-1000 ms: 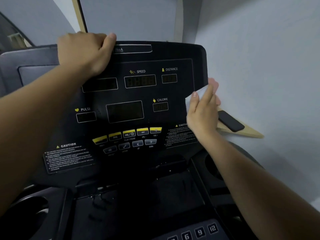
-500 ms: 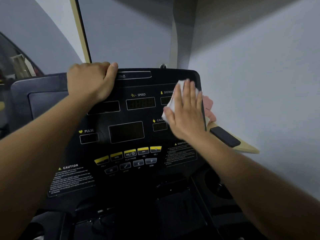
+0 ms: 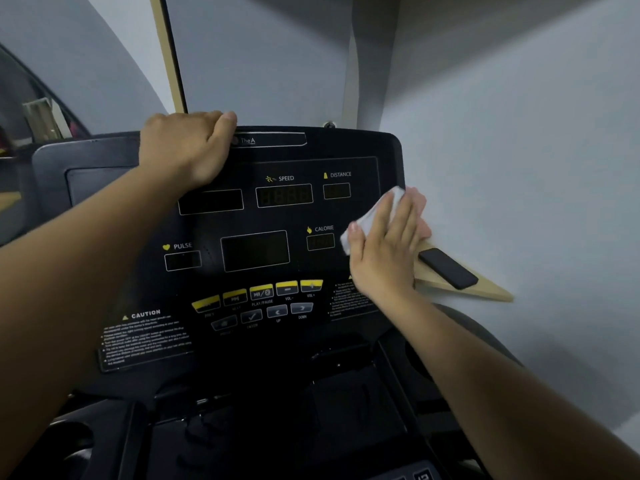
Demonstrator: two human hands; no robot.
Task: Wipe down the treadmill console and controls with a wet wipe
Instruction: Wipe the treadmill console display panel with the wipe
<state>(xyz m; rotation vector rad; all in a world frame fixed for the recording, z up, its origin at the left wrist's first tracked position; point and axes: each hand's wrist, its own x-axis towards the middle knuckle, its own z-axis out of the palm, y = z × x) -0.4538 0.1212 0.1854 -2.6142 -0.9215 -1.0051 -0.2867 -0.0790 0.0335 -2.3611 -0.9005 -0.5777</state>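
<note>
The black treadmill console (image 3: 284, 216) fills the middle of the head view, with dark displays marked SPEED, DISTANCE, CALORIE and PULSE and a row of yellow buttons (image 3: 259, 293) below. My left hand (image 3: 185, 148) grips the console's top edge at the upper left, fingers curled over it. My right hand (image 3: 386, 242) lies flat with straight fingers on a white wet wipe (image 3: 372, 216), pressing it against the console's right edge beside the CALORIE display. Most of the wipe is hidden under the hand.
A black phone (image 3: 448, 268) lies on a wooden corner shelf (image 3: 485, 292) just right of the console. The grey wall (image 3: 519, 168) stands close on the right. Below the console are dark trays and a cup holder (image 3: 420, 360).
My right hand came from the console's right edge onto its face with the wipe, then slid down and to the right. My left hand kept its grip on the top edge.
</note>
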